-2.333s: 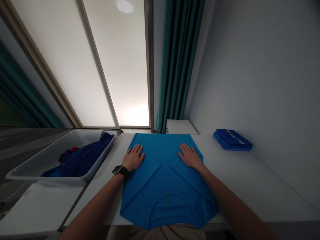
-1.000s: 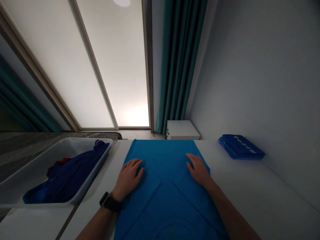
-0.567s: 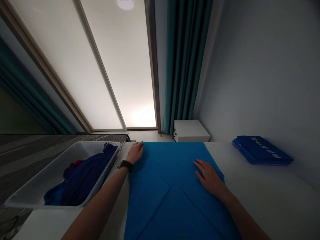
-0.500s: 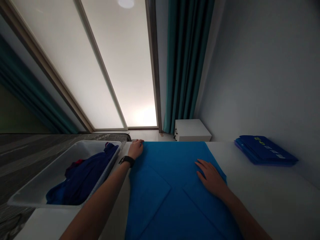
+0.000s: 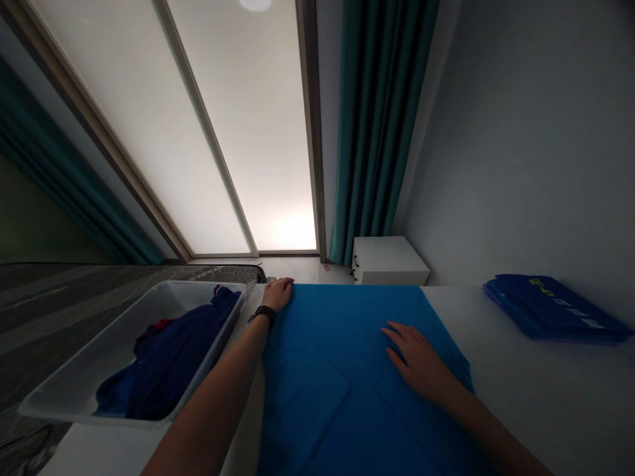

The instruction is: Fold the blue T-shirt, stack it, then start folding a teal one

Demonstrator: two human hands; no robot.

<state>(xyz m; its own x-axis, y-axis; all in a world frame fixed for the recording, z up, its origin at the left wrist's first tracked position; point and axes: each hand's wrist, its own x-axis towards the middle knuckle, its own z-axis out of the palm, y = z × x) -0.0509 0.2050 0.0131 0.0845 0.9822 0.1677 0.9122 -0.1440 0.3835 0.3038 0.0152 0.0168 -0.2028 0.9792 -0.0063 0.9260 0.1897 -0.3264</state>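
Note:
A blue shirt point(image 5: 342, 330) lies spread over the white table, reaching its far edge, with slanting fold lines across the nearer part. At the shirt's far left corner rests my left hand point(image 5: 278, 293), a dark watch on its wrist; its fingers lie stretched out along the table's far edge. My right hand point(image 5: 414, 357) lies palm down on the right side of the cloth, fingers spread, holding nothing. The near end of the shirt runs out of view.
Left of the shirt, a white plastic bin point(image 5: 54, 390) holds crumpled dark blue clothes point(image 5: 173, 357) with a bit of red. A stack of folded blue clothes point(image 5: 555, 307) sits on the table at right, beside the wall. Beyond the table stands a white cabinet point(image 5: 389, 258).
My right hand has slid a little to the left over the shirt. My left hand stays at the far left corner. The whole view has shifted slightly.

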